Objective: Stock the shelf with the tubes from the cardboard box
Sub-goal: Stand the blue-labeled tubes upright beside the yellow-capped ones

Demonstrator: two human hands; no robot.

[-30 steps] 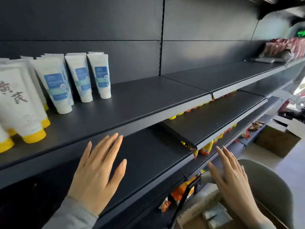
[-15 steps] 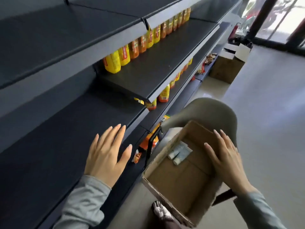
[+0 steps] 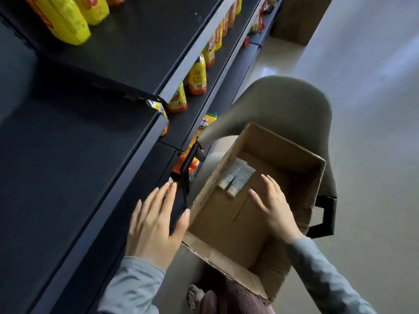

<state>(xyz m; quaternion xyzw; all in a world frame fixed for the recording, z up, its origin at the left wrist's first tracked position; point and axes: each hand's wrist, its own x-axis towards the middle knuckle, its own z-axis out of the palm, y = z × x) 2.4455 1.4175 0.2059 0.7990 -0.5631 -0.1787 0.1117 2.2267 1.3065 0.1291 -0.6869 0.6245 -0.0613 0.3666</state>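
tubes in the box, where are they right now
Head view: the two tubes lie flat on the floor of the cardboard box, against its left wall near the far end, ahead of the right hand.

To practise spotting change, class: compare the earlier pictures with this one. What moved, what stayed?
The right hand moved from the right wall of the cardboard box inward, towards the two tubes; it holds nothing yet. The left hand stays open over the shelf edge; the tubes still lie in the box.
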